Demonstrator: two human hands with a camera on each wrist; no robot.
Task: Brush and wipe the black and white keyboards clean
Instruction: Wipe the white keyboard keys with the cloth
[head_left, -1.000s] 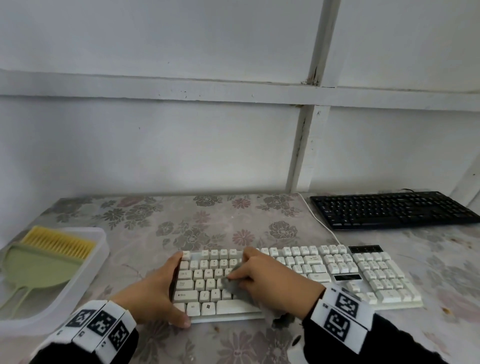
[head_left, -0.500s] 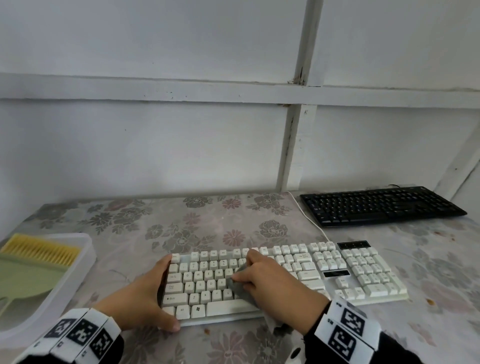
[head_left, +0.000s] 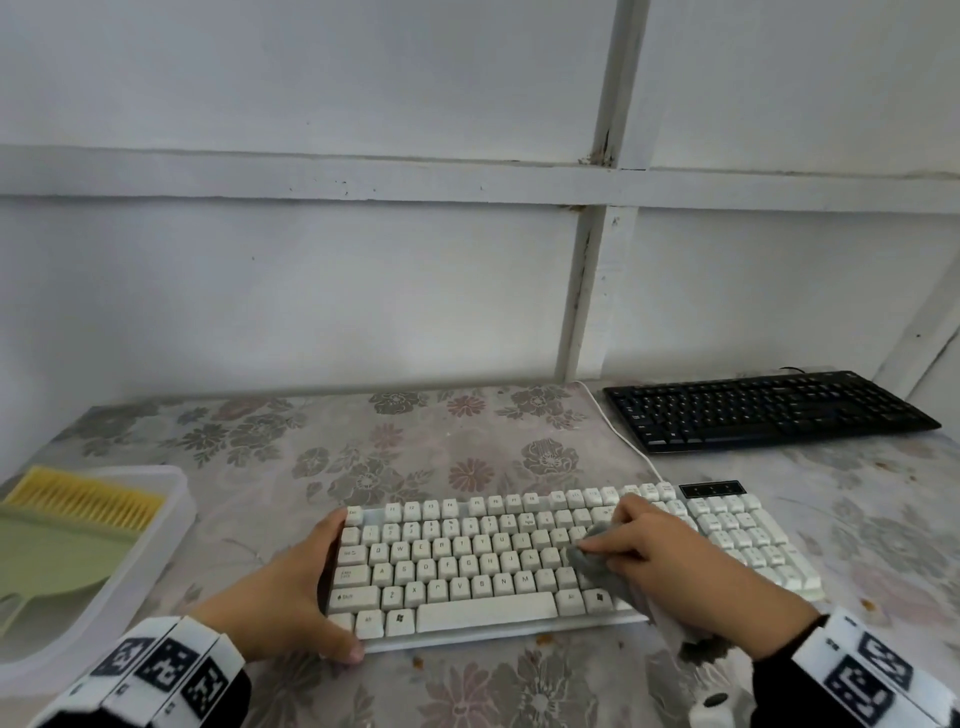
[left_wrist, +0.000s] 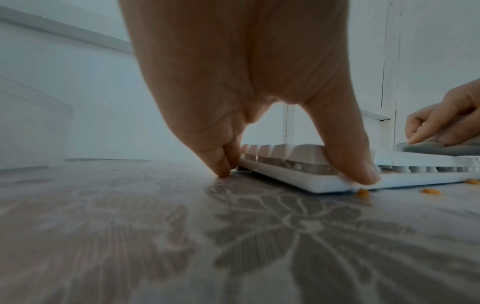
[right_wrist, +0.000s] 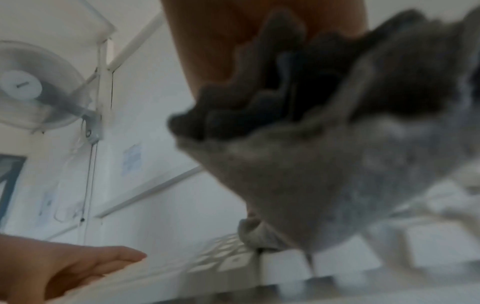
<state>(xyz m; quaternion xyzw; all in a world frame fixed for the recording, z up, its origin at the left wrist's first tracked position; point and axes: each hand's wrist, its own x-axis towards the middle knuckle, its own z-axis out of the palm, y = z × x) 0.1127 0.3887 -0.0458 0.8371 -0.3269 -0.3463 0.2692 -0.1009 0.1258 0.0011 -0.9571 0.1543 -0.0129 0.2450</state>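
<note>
On white keyboard (head_left: 467, 566), cloth (head_left: 597, 564) slid right.

The white keyboard (head_left: 519, 566) carries the only readable marks — letter keys Q, W, E, R, T in 1 row, A, S, D, F, G, H below, "Shift" at its left end. Wristband (head_left: 166, 667) codes are patterns, not text — the black keyboard's (head_left: 769, 410) legends are too small.
</note>
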